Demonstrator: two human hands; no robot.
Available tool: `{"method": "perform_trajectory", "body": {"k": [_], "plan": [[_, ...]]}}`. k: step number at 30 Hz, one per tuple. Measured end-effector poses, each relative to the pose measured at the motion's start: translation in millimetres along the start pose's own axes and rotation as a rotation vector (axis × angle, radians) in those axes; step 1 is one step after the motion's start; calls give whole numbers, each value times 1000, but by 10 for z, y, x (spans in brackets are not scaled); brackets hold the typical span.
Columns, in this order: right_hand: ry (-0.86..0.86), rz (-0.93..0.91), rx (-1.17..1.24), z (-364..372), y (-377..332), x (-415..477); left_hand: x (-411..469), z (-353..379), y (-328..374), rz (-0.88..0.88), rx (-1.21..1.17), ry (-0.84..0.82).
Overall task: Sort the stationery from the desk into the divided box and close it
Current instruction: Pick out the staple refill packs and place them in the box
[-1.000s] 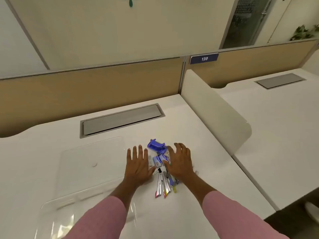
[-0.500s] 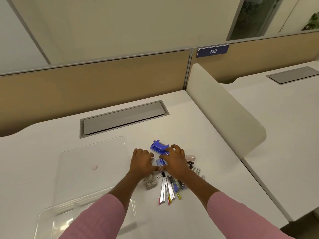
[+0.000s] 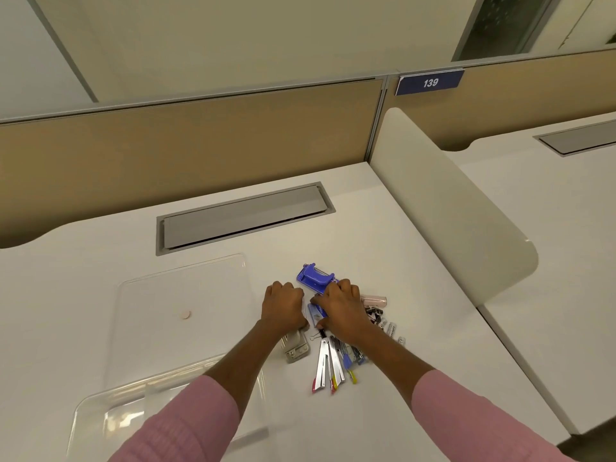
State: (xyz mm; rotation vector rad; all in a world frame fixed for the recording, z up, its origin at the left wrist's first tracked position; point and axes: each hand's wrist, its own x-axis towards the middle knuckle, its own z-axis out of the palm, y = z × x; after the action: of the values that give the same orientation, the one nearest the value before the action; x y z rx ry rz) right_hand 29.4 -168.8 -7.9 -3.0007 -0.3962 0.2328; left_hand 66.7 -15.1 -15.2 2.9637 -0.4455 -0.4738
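The box (image 3: 100, 418) sits open, seemingly unfilled, its lid (image 3: 183, 295) flat beyond it. Right of the box the stationery (image 3: 328, 365) lies heaped on the counter (image 3: 416, 378), so all the sorting is left. Left hand (image 3: 283, 306) and right hand (image 3: 343, 310) curl fingers into that heap; what they grip I cannot tell.

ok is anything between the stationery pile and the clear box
Nothing visible blocks it. Only bare desk lies between the stationery pile and the clear box, whose lid lies flat beyond it. The person's own left forearm crosses the box's right edge.
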Motion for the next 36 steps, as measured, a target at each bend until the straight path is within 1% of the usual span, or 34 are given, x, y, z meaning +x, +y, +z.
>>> {"method": "perform_trajectory", "body": {"k": [4,6,11,16,19,21,24,28,30,32,36], "plan": [[-24,-7,-26,25,6,24,-22,-2,33,-3,-6,5],[-42,-18,-36,20,19,38,-33,1,25,3,-52,8],[-69,-55,-51,9,27,54,-56,-16,-40,-20,-287,35],[-59,-61,-5,44,26,56,-116,-61,-80,-50,-640,64],[-32,-61,54,58,28,50,-143,-100,-104,-39,-730,85],[2,-40,146,49,31,40,-159,-113,-116,-38,-761,99],[53,18,343,21,39,15,-181,-125,-129,-33,-814,132],[122,123,707,-23,64,-48,-224,-168,-103,-11,-921,169],[153,181,861,-65,53,-93,-257,-208,-69,-3,-1018,181],[154,228,946,-102,38,-134,-289,-253,-35,-6,-1139,170],[178,259,1106,-178,8,-207,-348,-346,33,-9,-1365,105]]}}
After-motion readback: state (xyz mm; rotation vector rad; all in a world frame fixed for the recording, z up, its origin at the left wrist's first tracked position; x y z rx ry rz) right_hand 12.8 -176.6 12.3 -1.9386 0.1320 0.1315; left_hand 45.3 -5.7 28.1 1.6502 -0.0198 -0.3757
